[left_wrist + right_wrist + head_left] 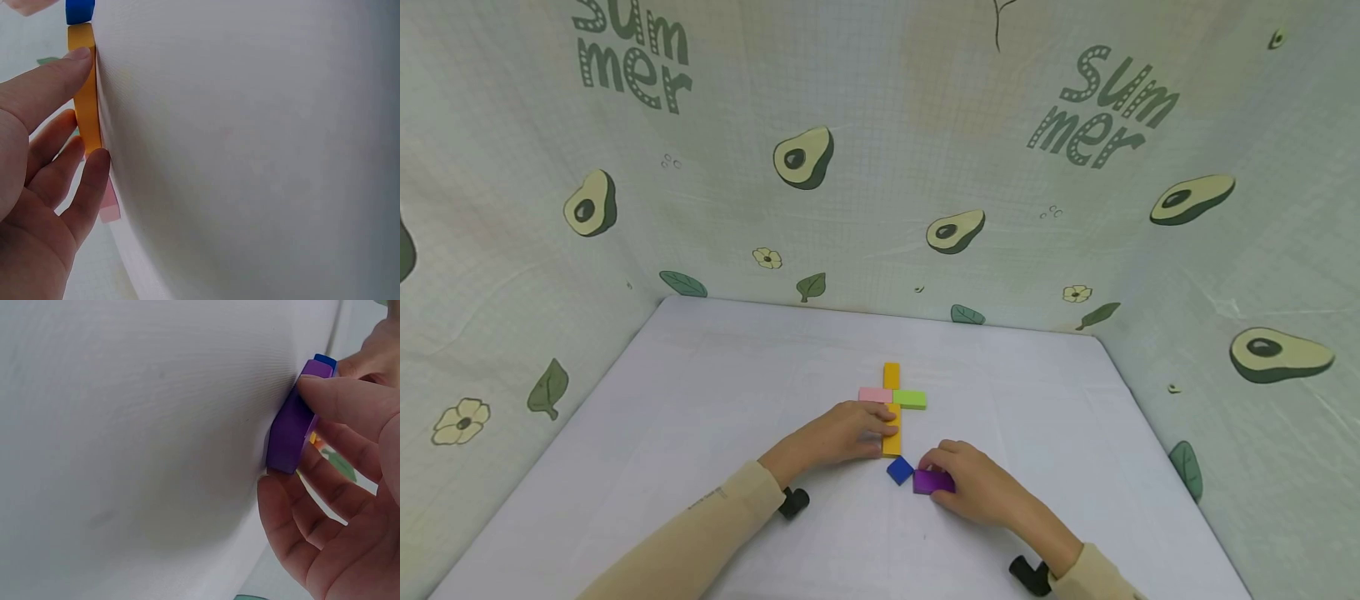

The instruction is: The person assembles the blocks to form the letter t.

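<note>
My left hand [850,433] holds the long orange block [892,442] by its sides, thumb near the close end and fingers over the far part. In the left wrist view the thumb lies against that block's edge. A blue block [900,471], turned cornerwise, sits just below the orange one. My right hand [973,485] pinches a purple block [290,425] between thumb and fingers, its left end right at the blue block's corner. Beyond the left hand, a pink block [876,394] and a green block [910,400] lie side by side, with another orange block [891,376] behind them.
All the blocks lie on a white-covered table [760,358]. Cloth walls [880,183] printed with avocados and leaves rise behind it and at both sides. Black wrist-worn devices [794,503] stick out beneath both forearms.
</note>
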Available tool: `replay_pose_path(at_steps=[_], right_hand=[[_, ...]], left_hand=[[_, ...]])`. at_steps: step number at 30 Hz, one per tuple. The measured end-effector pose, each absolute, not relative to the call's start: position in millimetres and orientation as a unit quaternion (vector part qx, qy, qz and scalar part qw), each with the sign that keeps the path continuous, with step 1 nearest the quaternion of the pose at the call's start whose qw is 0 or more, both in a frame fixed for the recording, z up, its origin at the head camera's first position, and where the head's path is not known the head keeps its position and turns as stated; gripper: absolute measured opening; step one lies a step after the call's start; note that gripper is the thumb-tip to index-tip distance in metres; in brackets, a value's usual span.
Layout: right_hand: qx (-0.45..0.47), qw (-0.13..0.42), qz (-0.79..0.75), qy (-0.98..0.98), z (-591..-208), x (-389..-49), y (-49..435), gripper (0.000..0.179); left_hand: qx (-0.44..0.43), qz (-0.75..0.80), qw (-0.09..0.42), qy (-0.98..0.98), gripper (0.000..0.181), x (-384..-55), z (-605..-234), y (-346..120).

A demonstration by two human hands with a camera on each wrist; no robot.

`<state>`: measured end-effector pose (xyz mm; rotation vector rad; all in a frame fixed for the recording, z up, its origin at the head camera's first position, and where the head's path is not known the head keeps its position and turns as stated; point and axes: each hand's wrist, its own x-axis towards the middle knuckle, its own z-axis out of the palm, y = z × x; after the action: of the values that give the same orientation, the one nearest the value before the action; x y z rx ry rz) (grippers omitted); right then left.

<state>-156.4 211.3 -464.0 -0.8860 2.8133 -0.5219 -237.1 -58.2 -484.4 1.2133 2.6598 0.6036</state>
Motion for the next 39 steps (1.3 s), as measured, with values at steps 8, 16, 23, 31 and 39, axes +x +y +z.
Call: replay_pose_path(at_steps=[8,16,23,31,39], right_hand=[[-0.300,0.064,-0.173,0.936,-465,-156,212,0.031],[-0.303,0.060,-0.177,0.934,-465,-156,213,0.031],[-0.301,0.066,-0.177,0.935,-466,-156,213,0.033],[-0.297,0.067,-0.174,0.936,-467,-156,214,0.036],[-0.297,0.069,-0.184,0.935,-469,-157,215,0.037]], left_hand=[[0.411,0.202,0.077,0.885,0.044,-238,-484,-58],[0.411,0.198,0.076,0.886,0.043,-237,-483,-57],[0.405,0.173,0.081,0.894,0.043,-239,-481,-55],[0.413,0.166,0.083,0.892,0.040,-241,-476,-54],[0.427,0.154,0.079,0.887,0.039,-243,-475,-54]])
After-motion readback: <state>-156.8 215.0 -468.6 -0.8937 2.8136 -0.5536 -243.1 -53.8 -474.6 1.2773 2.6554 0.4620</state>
